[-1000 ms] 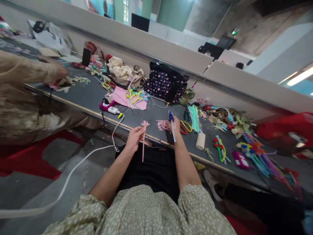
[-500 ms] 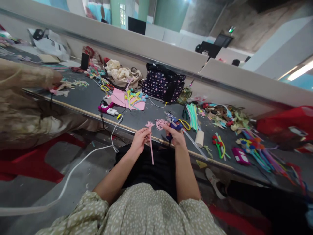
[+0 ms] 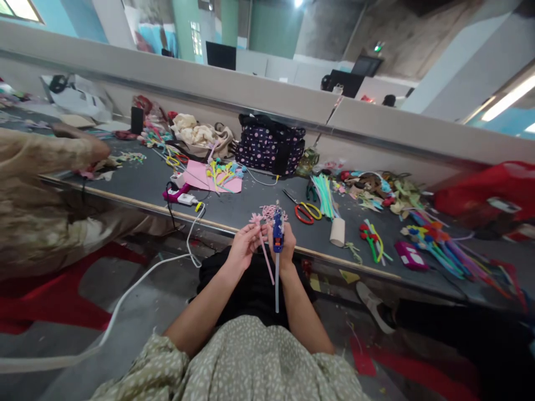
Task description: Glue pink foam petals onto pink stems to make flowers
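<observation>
My left hand pinches a pink pipe-cleaner flower, its fringed head up by the fingertips and its long stem slanting down to the right. Close beside it, my right hand is wrapped round a blue glue gun, whose nozzle points away from me. A long translucent glue stick sticks out of the gun's rear toward my lap. Beyond both hands lies a small heap of pink pieces on the dark table, partly hidden by the gun.
Scissors with red and yellow handles lie right of the heap, near green pipe cleaners and a cardboard tube. A dotted bag stands behind. A white cable hangs at left. Another person's arm rests over the table.
My right hand has brought the glue gun left and turned it upright beside the flower, uncovering the scissors. The flower's stem has tilted to the right.
</observation>
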### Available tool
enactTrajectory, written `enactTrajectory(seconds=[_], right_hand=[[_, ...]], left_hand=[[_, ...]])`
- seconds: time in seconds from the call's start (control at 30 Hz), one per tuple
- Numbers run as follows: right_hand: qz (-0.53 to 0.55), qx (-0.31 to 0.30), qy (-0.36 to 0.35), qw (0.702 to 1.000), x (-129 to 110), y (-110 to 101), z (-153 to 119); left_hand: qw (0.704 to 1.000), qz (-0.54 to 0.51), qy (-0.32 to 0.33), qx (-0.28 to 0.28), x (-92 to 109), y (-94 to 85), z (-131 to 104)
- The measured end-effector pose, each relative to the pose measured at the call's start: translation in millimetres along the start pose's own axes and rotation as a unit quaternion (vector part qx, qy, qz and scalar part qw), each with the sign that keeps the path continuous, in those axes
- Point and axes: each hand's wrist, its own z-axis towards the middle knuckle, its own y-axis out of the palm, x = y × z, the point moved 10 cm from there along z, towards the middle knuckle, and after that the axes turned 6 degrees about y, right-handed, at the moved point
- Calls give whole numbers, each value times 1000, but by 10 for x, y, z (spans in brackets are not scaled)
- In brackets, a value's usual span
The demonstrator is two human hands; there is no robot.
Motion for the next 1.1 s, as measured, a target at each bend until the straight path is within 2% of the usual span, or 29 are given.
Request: enactTrajectory(seconds=[0.13, 0.2, 0.27, 0.37, 0.43, 0.53, 0.63, 0.73, 0.97, 1.1], right_hand=[[-4, -28, -79, 996, -119, 27, -66], [2, -23, -97, 995, -148, 19, -97], [10, 5, -73, 997, -118, -25, -113], [29, 38, 23, 999, -20, -78, -130], [62, 22, 76, 995, -1, -50, -142], [100, 2, 111, 989, -11, -17, -159], [76, -1, 124, 989, 49, -2, -192], [66, -11, 99, 993, 54, 32, -218], [145, 8, 110, 983, -42, -76, -103], [154, -14, 124, 980, -37, -80, -14]], left_hand=[[1000, 7, 7, 0, 11, 3, -15], [1000, 10, 13, 1, 16, 1, -14], [1000, 11, 16, 4, 9, -6, -8], [1000, 15, 21, 10, -10, -21, 9], [999, 17, 29, 13, -12, -25, 16], [999, 20, 40, 22, 0, -35, 9], [998, 29, 44, 27, 13, -41, -9], [998, 41, 53, 18, 43, -33, -18], [996, 64, 68, 12, 118, -26, -41], [995, 77, 59, -4, 119, 20, -71]])
